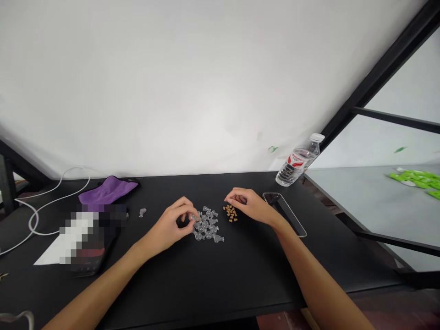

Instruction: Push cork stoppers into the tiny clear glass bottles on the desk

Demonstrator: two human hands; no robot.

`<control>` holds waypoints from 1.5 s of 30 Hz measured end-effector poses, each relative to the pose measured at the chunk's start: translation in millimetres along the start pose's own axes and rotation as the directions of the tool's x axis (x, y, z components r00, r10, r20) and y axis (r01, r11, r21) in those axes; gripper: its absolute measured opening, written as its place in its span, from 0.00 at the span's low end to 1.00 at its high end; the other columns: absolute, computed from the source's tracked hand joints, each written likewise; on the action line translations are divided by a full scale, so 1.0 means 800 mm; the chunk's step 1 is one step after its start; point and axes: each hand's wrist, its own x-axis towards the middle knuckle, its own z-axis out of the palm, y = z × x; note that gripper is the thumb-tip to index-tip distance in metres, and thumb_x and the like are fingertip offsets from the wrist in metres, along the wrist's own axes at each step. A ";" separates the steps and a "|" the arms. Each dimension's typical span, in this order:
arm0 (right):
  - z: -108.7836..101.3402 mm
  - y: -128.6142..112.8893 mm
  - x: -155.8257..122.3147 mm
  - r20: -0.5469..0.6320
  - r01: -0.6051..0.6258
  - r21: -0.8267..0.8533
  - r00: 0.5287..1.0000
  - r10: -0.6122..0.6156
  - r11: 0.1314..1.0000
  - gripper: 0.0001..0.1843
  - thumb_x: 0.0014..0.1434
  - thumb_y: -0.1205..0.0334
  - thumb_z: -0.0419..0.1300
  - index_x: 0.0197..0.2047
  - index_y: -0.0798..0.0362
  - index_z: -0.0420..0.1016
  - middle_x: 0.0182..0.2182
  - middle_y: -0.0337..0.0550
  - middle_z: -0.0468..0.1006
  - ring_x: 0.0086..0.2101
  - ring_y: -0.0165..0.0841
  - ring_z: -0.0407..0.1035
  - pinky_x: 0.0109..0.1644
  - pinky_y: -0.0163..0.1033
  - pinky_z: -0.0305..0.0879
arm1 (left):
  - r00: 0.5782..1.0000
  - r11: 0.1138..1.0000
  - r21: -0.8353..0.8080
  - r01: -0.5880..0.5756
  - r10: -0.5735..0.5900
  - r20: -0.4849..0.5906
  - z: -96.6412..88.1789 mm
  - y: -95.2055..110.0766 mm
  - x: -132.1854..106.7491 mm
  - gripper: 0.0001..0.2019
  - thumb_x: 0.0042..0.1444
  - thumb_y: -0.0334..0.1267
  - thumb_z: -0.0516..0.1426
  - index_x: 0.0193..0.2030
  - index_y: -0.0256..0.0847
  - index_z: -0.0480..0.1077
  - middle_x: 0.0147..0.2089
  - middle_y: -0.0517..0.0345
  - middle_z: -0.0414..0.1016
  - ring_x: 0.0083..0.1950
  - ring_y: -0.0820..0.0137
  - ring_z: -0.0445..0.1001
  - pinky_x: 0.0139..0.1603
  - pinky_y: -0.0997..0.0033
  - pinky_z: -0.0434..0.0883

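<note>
My left hand [174, 223] is curled at the left edge of a pile of tiny clear glass bottles [205, 224]. Its thumb and fingers close on one small glass bottle [193, 217]. My right hand [252, 205] hovers by a small heap of brown cork stoppers [231, 213], to the right of the bottles. Thumb and forefinger are pinched together at the heap's upper edge; whatever is between them is too small to make out. A lone glass bottle [142, 212] lies apart, left of my left hand.
A phone [284, 213] lies beside my right forearm, with a water bottle [299, 160] behind it against the wall. On the left are a purple cloth [108, 190], a white paper [51, 252], a dark device [91, 266] and a looping white cable [36, 215]. The black table [220, 279] has a metal frame at right.
</note>
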 end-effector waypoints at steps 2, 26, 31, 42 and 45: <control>0.011 -0.019 -0.001 0.017 0.013 0.086 1.000 -0.014 0.996 0.17 0.68 0.47 0.60 0.39 0.52 0.78 0.29 0.38 0.70 0.30 0.31 0.61 0.34 0.37 0.59 | 0.996 0.999 -0.039 -0.023 0.020 -0.081 0.020 0.006 -0.002 0.08 0.63 0.30 0.57 0.45 0.44 0.75 0.43 0.55 0.70 0.36 0.71 0.68 0.41 0.69 0.70; 0.038 -0.056 -0.005 0.229 0.089 0.146 0.966 -0.121 0.985 0.17 0.72 0.49 0.55 0.39 0.52 0.75 0.33 0.40 0.72 0.30 0.31 0.62 0.36 0.36 0.61 | 0.990 0.982 -0.187 -0.018 -0.009 -0.144 0.039 0.009 0.000 0.03 0.64 0.34 0.61 0.42 0.43 0.77 0.39 0.54 0.74 0.36 0.70 0.72 0.39 0.68 0.72; 0.013 -0.037 -0.004 0.068 0.024 0.052 0.997 -0.028 0.998 0.15 0.71 0.50 0.55 0.38 0.51 0.73 0.30 0.39 0.72 0.30 0.32 0.63 0.36 0.37 0.61 | 0.980 0.983 -0.159 0.093 -0.119 -0.160 0.015 -0.005 0.006 0.07 0.65 0.40 0.60 0.42 0.41 0.77 0.40 0.52 0.76 0.38 0.68 0.73 0.41 0.67 0.72; -0.010 0.012 -0.001 0.032 -0.005 -0.115 0.999 0.009 0.993 0.12 0.67 0.52 0.60 0.39 0.51 0.75 0.30 0.39 0.71 0.30 0.32 0.63 0.35 0.38 0.62 | 0.968 0.962 0.114 0.250 -0.243 -0.070 0.006 -0.036 0.010 0.06 0.64 0.38 0.59 0.39 0.42 0.77 0.37 0.59 0.78 0.37 0.69 0.70 0.39 0.69 0.66; -0.011 0.015 -0.001 0.031 -0.017 -0.126 0.999 0.021 0.992 0.12 0.67 0.52 0.60 0.39 0.51 0.76 0.30 0.39 0.71 0.30 0.32 0.63 0.35 0.38 0.62 | 0.975 0.967 0.123 0.221 -0.217 -0.051 0.005 -0.034 0.010 0.06 0.64 0.38 0.58 0.38 0.42 0.77 0.38 0.57 0.77 0.38 0.69 0.69 0.39 0.70 0.66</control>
